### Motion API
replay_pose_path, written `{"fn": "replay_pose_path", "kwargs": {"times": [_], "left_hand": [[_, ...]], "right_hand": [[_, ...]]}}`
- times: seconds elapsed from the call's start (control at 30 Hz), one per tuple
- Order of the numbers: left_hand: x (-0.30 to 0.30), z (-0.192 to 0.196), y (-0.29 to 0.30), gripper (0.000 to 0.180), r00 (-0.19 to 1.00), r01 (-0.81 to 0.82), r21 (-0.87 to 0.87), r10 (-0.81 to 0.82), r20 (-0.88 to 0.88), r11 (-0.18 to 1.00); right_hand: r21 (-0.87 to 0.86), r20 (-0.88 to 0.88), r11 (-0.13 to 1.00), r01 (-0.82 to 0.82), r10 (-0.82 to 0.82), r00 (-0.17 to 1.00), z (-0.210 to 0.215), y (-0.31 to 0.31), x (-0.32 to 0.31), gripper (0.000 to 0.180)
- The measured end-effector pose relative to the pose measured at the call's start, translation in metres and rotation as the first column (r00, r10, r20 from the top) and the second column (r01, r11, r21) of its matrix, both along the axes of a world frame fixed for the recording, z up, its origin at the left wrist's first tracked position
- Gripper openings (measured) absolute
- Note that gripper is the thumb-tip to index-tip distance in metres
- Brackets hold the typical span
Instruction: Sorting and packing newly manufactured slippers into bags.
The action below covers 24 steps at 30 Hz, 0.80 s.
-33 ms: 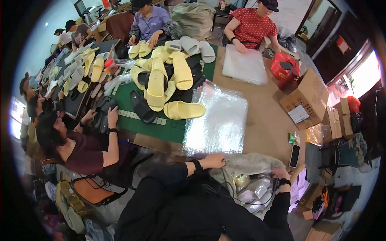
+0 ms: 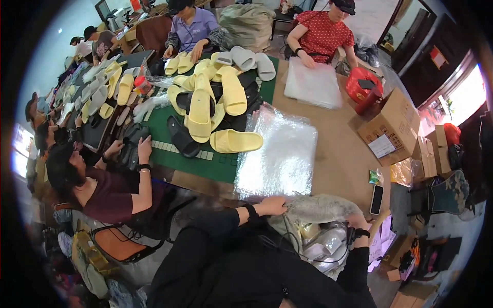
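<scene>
A greyish-green woven sack [image 2: 323,206] hangs open at the table's near edge, in front of my body. Inside its mouth lie several slippers in clear plastic bags [image 2: 328,241], pale grey and yellowish. My left hand [image 2: 273,206] grips the left part of the sack's rim, its fingers closed on the cloth. On the right side of the rim, my right hand [image 2: 358,222] is closed on the edge as well, with its fingertips partly hidden. Just beyond the sack, a stack of clear plastic bags [image 2: 277,159] lies flat on the table.
Yellow slippers [image 2: 236,141] are heaped on the green mat [image 2: 215,172], with a black slipper [image 2: 182,136] beside them. A phone [image 2: 376,199] and a cardboard box [image 2: 390,128] stand to the right. Co-workers sit at the left [image 2: 110,190] and far side [image 2: 321,31].
</scene>
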<state>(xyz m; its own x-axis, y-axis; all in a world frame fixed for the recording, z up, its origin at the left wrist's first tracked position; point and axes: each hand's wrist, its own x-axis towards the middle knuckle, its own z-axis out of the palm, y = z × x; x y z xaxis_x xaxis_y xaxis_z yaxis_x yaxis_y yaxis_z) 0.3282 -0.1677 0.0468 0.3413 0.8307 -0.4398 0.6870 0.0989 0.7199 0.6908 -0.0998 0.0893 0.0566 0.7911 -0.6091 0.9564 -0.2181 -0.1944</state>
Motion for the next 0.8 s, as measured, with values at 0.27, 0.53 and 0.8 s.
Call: {"fn": "replay_pose_path", "kwargs": {"times": [0.27,0.53,0.8], "left_hand": [[0.015,0.028,0.009,0.034,0.956,0.287,-0.129,-0.275,0.098,0.949],[-0.025,-0.026,0.001,0.03,0.971,0.154,-0.041,-0.144,0.193,0.987],[-0.08,-0.045,0.007,0.049,0.869,0.047,0.358,0.138,-0.474,0.933]], "right_hand": [[0.194,-0.726,0.827,-0.527,0.483,0.49,-0.024,-0.07,-0.142,0.034],[0.023,-0.329,0.861,-0.508,0.486,0.809,-0.008,-0.087,-0.179,0.038],[0.101,-0.561,0.874,-0.476,0.445,0.698,-0.016,-0.07,-0.181,0.034]]}}
